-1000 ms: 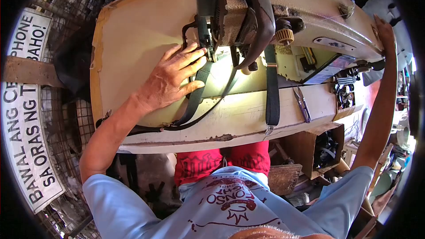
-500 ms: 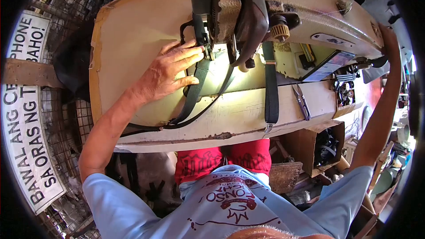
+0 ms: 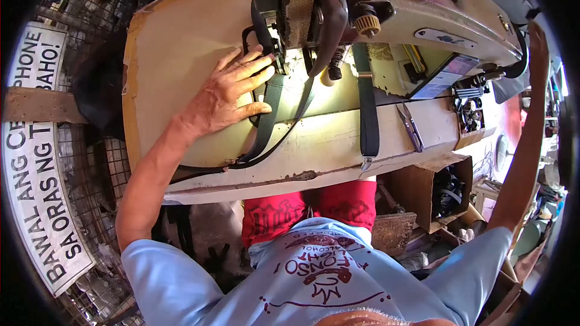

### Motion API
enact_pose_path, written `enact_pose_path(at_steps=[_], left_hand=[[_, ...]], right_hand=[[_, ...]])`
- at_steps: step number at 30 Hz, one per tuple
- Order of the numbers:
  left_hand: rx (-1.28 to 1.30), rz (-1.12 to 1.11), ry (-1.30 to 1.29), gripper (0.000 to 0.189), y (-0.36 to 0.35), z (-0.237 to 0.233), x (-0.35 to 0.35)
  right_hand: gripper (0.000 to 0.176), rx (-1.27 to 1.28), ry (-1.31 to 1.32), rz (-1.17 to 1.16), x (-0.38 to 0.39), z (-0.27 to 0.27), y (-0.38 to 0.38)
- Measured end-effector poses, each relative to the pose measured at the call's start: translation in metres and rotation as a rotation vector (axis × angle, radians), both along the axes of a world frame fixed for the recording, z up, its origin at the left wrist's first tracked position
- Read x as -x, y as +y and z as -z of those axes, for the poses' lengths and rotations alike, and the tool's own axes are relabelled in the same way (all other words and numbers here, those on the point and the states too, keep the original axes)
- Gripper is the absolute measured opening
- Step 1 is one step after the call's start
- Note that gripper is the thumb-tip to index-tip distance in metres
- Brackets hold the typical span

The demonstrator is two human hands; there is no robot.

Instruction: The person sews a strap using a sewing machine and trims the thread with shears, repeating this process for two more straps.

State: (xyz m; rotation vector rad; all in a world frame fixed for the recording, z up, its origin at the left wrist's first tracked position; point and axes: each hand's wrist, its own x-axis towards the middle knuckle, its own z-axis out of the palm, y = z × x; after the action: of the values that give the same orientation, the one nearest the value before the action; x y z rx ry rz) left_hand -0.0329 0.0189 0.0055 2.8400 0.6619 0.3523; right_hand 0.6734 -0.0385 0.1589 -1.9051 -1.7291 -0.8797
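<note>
My left hand (image 3: 232, 93) lies flat with fingers spread, its fingertips touching a black strap (image 3: 270, 111) at the needle area of a worn sewing machine (image 3: 417, 0). The strap runs under the machine head and loops down over the table's front part, with a thin dark strip beside it. A dark buckle-like frame is partly hidden under this hand. My right hand (image 3: 538, 39) is at the far right end of the machine, beside its dark wheel (image 3: 521, 54); its fingers are too narrow and edge-on to make out.
Another black strap (image 3: 367, 115) with metal fittings hangs over the table (image 3: 193, 54). Right of it lie thread snips (image 3: 411, 127), a phone-like slab (image 3: 444, 76), a yellow cutter (image 3: 415, 59) and a box of small parts (image 3: 470, 121). Below stands a cardboard box (image 3: 426, 190).
My right hand has shifted upward by the wheel, and its fingers look straighter. My left hand keeps its place on the strap. The whole view has tilted slightly.
</note>
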Motion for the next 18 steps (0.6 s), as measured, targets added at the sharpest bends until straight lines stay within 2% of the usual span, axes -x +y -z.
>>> enact_pose_path(at_steps=[1, 3, 6, 10, 13, 15, 17, 18], left_hand=[[-0.009, -0.015, -0.006, 0.057, -0.005, 0.000, -0.001], [-0.028, -0.057, -0.023, 0.056, -0.013, 0.001, -0.004], [-0.044, -0.121, -0.060, 0.057, -0.026, 0.004, -0.010], [-0.034, -0.116, -0.067, 0.058, -0.024, 0.005, -0.009], [-0.029, -0.101, -0.050, 0.059, -0.022, 0.003, -0.008], [-0.033, -0.093, -0.046, 0.059, -0.021, 0.002, -0.008], [-0.027, -0.084, -0.044, 0.059, -0.019, 0.002, -0.008], [-0.020, -0.078, -0.043, 0.059, -0.019, 0.002, -0.008]], right_hand=[[0.037, 0.057, -0.145, -0.005, -0.026, -0.007, 0.024], [0.039, 0.246, -0.173, 0.028, -0.049, -0.007, 0.060], [0.039, 0.513, 0.058, 0.132, -0.034, 0.007, 0.080], [0.047, 0.414, 0.046, 0.083, -0.036, 0.010, 0.072], [0.045, 0.426, 0.211, 0.144, -0.039, 0.007, 0.075], [0.045, 0.452, 0.031, 0.100, -0.056, 0.011, 0.081], [0.051, 0.431, -0.496, -0.106, -0.104, 0.023, 0.078], [0.054, 0.439, -0.540, -0.134, -0.085, 0.018, 0.070]])
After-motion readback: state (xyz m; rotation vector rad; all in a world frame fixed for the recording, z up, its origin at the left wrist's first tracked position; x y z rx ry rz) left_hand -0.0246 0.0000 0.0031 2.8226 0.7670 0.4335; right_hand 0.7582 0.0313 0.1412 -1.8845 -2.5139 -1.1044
